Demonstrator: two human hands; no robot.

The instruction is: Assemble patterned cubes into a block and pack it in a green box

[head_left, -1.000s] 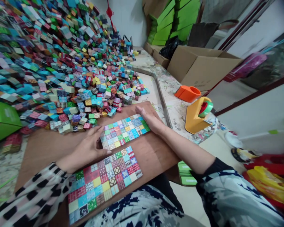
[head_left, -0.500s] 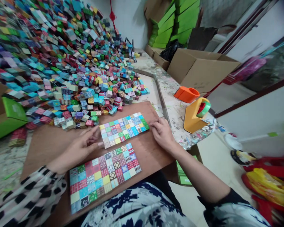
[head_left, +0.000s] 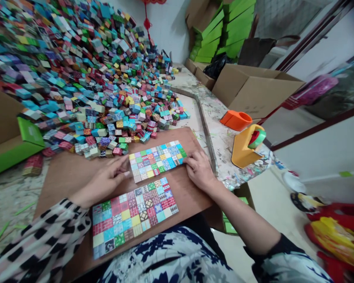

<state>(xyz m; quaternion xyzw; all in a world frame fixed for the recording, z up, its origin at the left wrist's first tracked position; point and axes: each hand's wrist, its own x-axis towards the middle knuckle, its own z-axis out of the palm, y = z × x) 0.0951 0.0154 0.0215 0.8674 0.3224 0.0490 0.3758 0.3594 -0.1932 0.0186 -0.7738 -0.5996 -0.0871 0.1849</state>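
Two flat slabs of small patterned cubes lie on a brown wooden board [head_left: 61, 173]. The far slab [head_left: 157, 160] sits between my hands. My left hand [head_left: 104, 181] lies with fingers stretched out, its fingertips pressing the slab's left end. My right hand [head_left: 198, 169] has its fingers curled against the slab's right end. The near slab [head_left: 134, 215] rests untouched just in front of my body, below both hands.
A huge heap of loose coloured cubes [head_left: 76, 74] covers the table beyond the board. An orange tape dispenser [head_left: 246, 146] and an orange holder [head_left: 236, 120] stand at right. Cardboard boxes [head_left: 253, 88] and green cartons [head_left: 221, 33] fill the back; a green box [head_left: 20, 143] lies left.
My right hand slid from lying flat along the far slab's far right edge to curling at its right end. The left hand stayed at the left end. The view shifted slightly.
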